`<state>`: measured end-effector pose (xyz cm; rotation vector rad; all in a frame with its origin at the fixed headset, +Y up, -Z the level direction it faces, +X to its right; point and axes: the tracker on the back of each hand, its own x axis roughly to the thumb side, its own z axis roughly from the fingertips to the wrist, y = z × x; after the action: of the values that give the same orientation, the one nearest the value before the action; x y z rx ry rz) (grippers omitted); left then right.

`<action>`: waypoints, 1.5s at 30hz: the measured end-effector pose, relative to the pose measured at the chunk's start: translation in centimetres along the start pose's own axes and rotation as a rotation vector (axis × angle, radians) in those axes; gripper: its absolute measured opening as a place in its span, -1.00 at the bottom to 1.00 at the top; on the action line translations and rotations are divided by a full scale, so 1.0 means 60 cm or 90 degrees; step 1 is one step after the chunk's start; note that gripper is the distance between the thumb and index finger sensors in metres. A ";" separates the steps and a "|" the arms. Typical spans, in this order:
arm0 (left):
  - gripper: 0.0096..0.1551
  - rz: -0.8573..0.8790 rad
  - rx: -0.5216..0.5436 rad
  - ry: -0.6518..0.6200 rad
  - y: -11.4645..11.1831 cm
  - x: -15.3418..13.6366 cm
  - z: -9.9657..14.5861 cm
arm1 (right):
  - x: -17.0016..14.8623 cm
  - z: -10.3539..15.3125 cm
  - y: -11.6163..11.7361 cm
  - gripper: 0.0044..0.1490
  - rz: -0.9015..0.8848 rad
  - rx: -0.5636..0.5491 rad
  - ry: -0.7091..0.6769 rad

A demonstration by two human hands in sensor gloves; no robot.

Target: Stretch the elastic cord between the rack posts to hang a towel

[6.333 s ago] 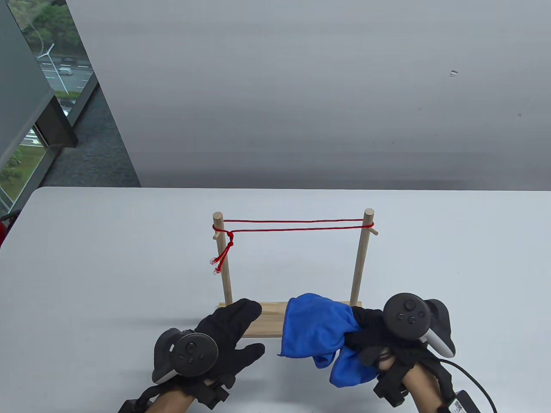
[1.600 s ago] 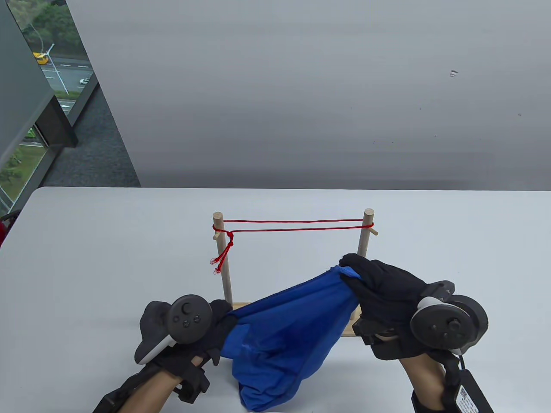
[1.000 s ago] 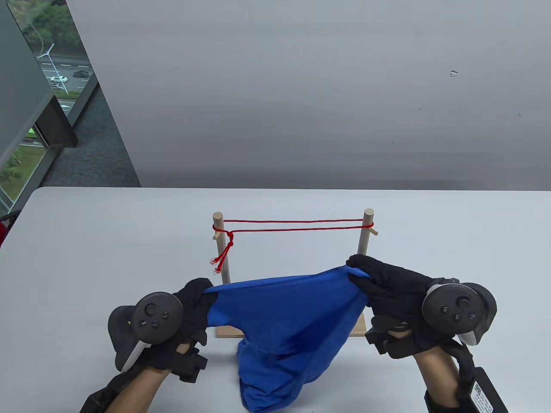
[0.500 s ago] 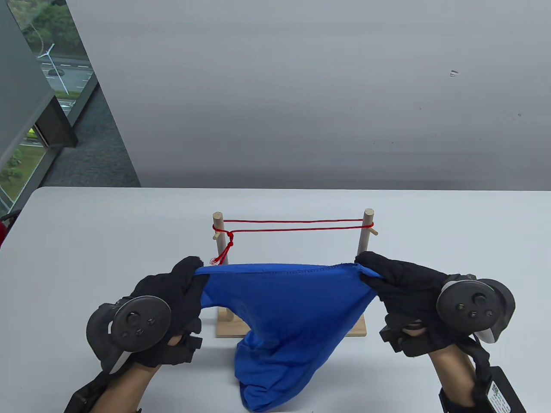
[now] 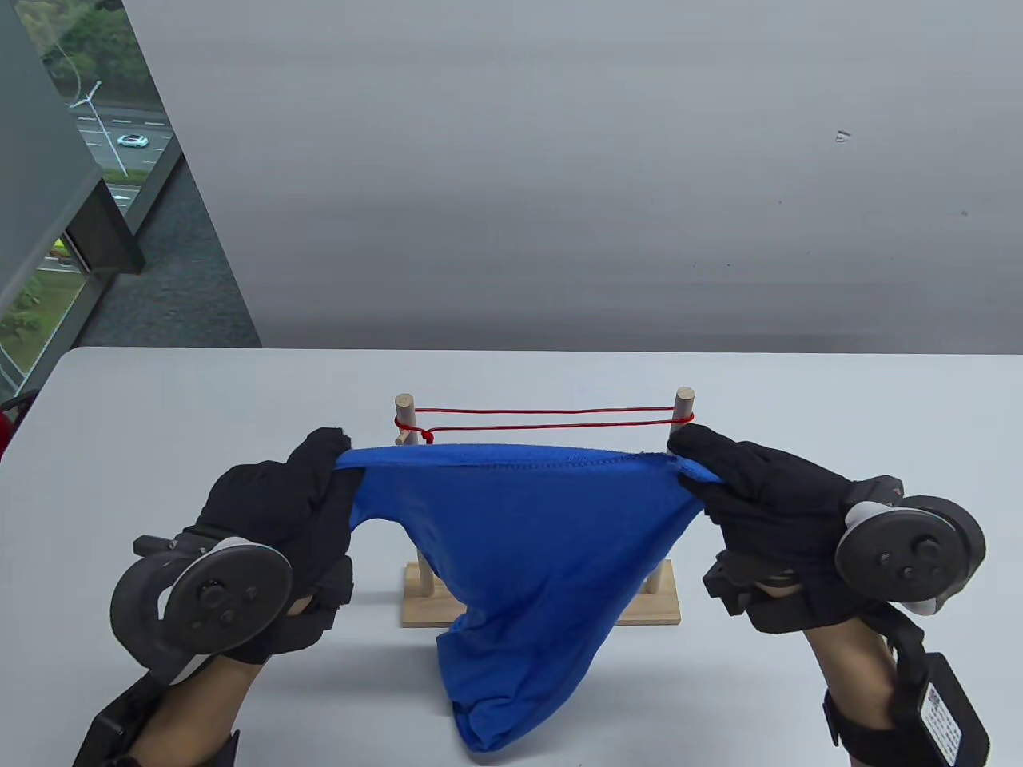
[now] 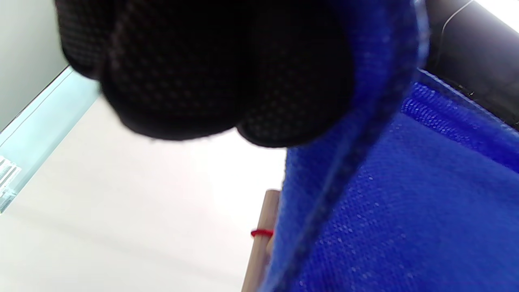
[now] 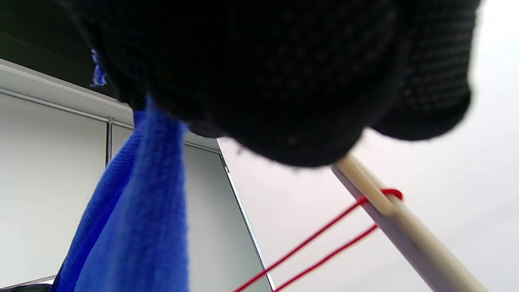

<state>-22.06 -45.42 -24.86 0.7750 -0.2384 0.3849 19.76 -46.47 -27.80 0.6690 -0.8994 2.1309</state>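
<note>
A red elastic cord runs doubled between the two wooden posts of a small rack, knotted at the left post. My left hand grips the left corner of a blue towel, and my right hand grips its right corner. The towel's top edge is pulled straight just in front of and slightly below the cord, and the rest hangs down to the table. In the right wrist view the cord and right post show beside the towel. The left wrist view shows the towel and left post.
The rack stands on a pale grey table with a grey wall behind. A window lies to the far left. A cable and a labelled box hang at my right wrist.
Both hands have lifted the stretched towel up and away from me, from about mid-post height to just under the cord. The hands have also spread slightly wider apart.
</note>
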 end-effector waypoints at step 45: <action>-0.58 0.166 0.044 -0.069 0.030 0.076 -0.233 | -0.018 -0.209 -0.061 -0.49 -0.035 -0.108 -0.005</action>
<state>-17.72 -33.09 -31.83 0.8361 -0.4316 0.6004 21.02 -35.51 -34.90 0.6081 -1.0406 1.9790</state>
